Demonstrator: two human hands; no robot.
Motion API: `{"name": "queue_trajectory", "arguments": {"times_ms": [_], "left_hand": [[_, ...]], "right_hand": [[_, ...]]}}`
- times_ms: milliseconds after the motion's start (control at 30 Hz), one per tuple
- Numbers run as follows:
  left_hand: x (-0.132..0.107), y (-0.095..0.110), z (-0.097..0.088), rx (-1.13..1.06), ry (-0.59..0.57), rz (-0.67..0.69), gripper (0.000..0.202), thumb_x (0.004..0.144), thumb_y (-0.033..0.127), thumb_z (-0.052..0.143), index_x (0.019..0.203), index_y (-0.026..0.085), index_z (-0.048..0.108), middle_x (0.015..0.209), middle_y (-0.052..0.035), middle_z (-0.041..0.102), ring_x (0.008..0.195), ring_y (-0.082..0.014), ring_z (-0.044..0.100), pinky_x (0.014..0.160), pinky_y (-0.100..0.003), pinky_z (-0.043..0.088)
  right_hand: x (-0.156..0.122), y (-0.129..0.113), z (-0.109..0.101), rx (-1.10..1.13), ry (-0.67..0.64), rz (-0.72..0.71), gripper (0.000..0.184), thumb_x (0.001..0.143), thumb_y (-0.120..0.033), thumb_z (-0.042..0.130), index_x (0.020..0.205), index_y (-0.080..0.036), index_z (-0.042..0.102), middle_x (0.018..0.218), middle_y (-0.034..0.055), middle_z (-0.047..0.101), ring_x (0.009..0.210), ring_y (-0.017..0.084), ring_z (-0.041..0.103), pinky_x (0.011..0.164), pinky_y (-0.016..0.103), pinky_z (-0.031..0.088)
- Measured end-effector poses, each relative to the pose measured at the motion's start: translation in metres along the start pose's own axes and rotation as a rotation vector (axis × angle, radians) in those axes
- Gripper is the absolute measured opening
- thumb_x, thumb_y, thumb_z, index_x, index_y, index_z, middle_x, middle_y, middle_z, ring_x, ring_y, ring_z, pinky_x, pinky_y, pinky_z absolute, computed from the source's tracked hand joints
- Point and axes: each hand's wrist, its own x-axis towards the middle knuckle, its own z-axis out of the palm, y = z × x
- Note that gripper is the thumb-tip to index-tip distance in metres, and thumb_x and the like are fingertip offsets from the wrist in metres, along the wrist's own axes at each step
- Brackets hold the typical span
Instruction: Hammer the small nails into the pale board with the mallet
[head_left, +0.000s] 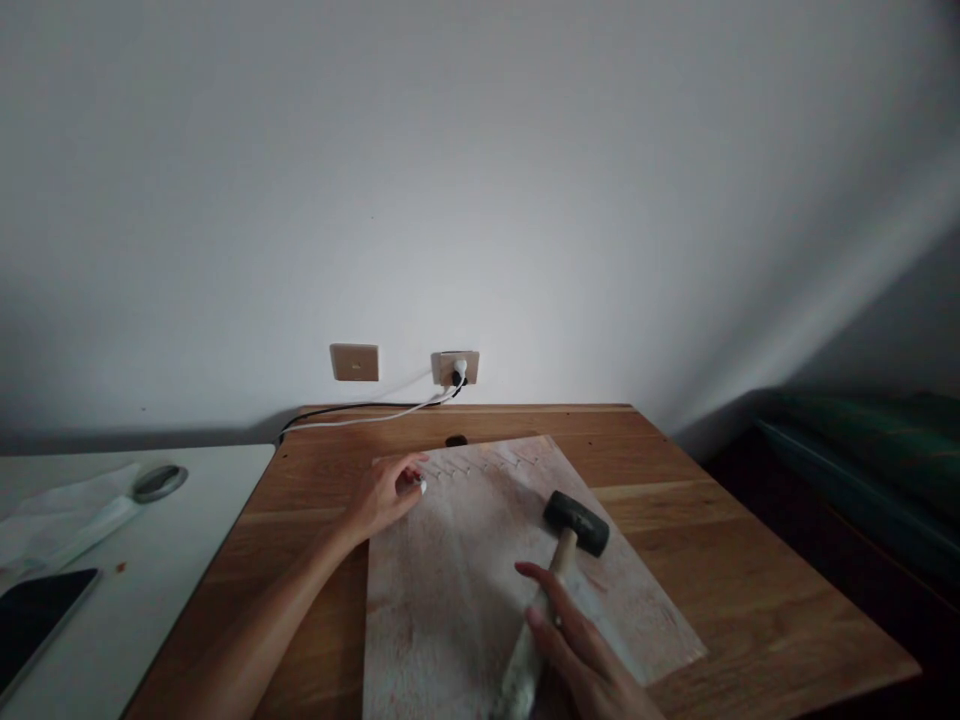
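A pale, whitewashed board [450,580] lies on the wooden table. Several small nails [484,464] stand in a row along its far edge, casting thin shadows. At the far left corner of the board, my left hand [394,492] is closed in a pinch. What its fingertips hold is too small to make out; a small white spot shows at them. A mallet [576,522] with a black head and a pale handle is over the right part of the board. The fingers of my right hand [574,640] cross its handle in a loose grip.
A white surface [187,560] adjoins on the left, bearing a dark-screened device [41,625], a crumpled plastic bag [67,520] and a grey roll of tape [160,483]. Cables [375,412] run along the table's back edge to a wall socket [446,368].
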Motion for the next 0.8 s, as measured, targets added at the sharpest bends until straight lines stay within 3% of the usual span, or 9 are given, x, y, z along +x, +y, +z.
{"name": "queue_trajectory", "arguments": {"times_ms": [100, 200, 233, 300, 400, 500, 567, 700, 800], "left_hand": [[0.000, 0.001, -0.001, -0.002, -0.014, -0.001, 0.037, 0.082, 0.024, 0.063, 0.118, 0.021, 0.070, 0.096, -0.0038, 0.076, 0.087, -0.0192, 0.068, 0.088, -0.034, 0.052], [0.001, 0.003, -0.001, 0.007, 0.002, -0.005, 0.036, 0.082, 0.025, 0.062, 0.117, 0.021, 0.070, 0.095, -0.0043, 0.076, 0.087, -0.0202, 0.068, 0.089, -0.036, 0.052], [0.001, 0.004, -0.002, 0.011, 0.008, -0.007, 0.036, 0.082, 0.025, 0.062, 0.117, 0.021, 0.070, 0.095, -0.0043, 0.076, 0.087, -0.0206, 0.068, 0.090, -0.037, 0.052], [0.001, 0.006, -0.003, 0.023, 0.028, -0.005, 0.034, 0.083, 0.024, 0.062, 0.116, 0.022, 0.070, 0.098, -0.0048, 0.076, 0.093, -0.0218, 0.068, 0.094, -0.038, 0.051], [0.002, 0.007, -0.004, 0.093, 0.152, -0.014, 0.027, 0.086, 0.027, 0.061, 0.111, 0.022, 0.070, 0.107, -0.0068, 0.073, 0.106, -0.0249, 0.066, 0.101, -0.041, 0.050], [0.005, -0.001, -0.009, 0.195, 0.356, -0.127, 0.021, 0.087, 0.034, 0.060, 0.100, 0.021, 0.070, 0.107, -0.0085, 0.067, 0.105, -0.0267, 0.065, 0.101, -0.043, 0.051], [0.008, -0.010, -0.016, 0.226, 0.396, -0.205, 0.021, 0.086, 0.038, 0.059, 0.093, 0.021, 0.070, 0.104, -0.0082, 0.064, 0.099, -0.0259, 0.066, 0.097, -0.041, 0.054], [0.013, -0.026, -0.040, 0.159, 0.220, -0.248, 0.025, 0.082, 0.043, 0.058, 0.088, 0.021, 0.069, 0.094, -0.0065, 0.069, 0.086, -0.0227, 0.068, 0.087, -0.036, 0.056], [0.016, -0.023, -0.058, 0.071, 0.056, -0.304, 0.030, 0.077, 0.050, 0.060, 0.084, 0.022, 0.069, 0.089, -0.0063, 0.075, 0.087, -0.0255, 0.071, 0.084, -0.036, 0.057]], "right_hand": [[-0.008, -0.003, 0.009, -0.164, -0.152, -0.044, 0.073, 0.091, -0.075, 0.056, 0.148, -0.029, 0.059, 0.069, 0.0002, 0.067, 0.072, 0.021, 0.068, 0.075, 0.032, 0.054], [-0.006, -0.007, 0.011, -0.323, -0.333, -0.216, 0.063, 0.100, -0.067, 0.047, 0.147, -0.028, 0.058, 0.069, -0.0001, 0.066, 0.064, 0.019, 0.065, 0.064, 0.028, 0.051], [-0.004, -0.007, 0.009, -0.342, -0.314, -0.284, 0.056, 0.103, -0.061, 0.045, 0.145, -0.027, 0.059, 0.073, 0.0011, 0.068, 0.065, 0.018, 0.066, 0.063, 0.028, 0.052], [0.001, -0.003, 0.003, -0.396, -0.149, -0.431, 0.043, 0.107, -0.047, 0.043, 0.139, -0.026, 0.061, 0.086, 0.0049, 0.070, 0.073, 0.020, 0.069, 0.070, 0.030, 0.056], [0.004, 0.015, -0.013, -0.572, 0.145, -0.629, 0.038, 0.106, -0.033, 0.047, 0.142, -0.028, 0.056, 0.114, 0.0116, 0.069, 0.107, 0.027, 0.069, 0.092, 0.040, 0.058], [0.003, 0.040, -0.036, -0.765, 0.314, -0.655, 0.048, 0.104, -0.035, 0.051, 0.152, -0.031, 0.046, 0.137, 0.0136, 0.061, 0.126, 0.032, 0.061, 0.101, 0.048, 0.056], [0.002, 0.058, -0.053, -0.879, 0.397, -0.610, 0.052, 0.104, -0.038, 0.049, 0.155, -0.031, 0.041, 0.142, 0.0137, 0.059, 0.128, 0.035, 0.060, 0.102, 0.052, 0.054], [-0.003, 0.090, -0.082, -1.104, 0.398, -0.704, 0.072, 0.099, -0.049, 0.056, 0.164, -0.031, 0.030, 0.152, 0.0132, 0.057, 0.137, 0.039, 0.055, 0.104, 0.054, 0.051], [-0.007, 0.101, -0.091, -1.176, 0.343, -0.762, 0.095, 0.089, -0.066, 0.064, 0.167, -0.030, 0.024, 0.161, 0.0125, 0.050, 0.144, 0.044, 0.048, 0.110, 0.059, 0.045]]}}
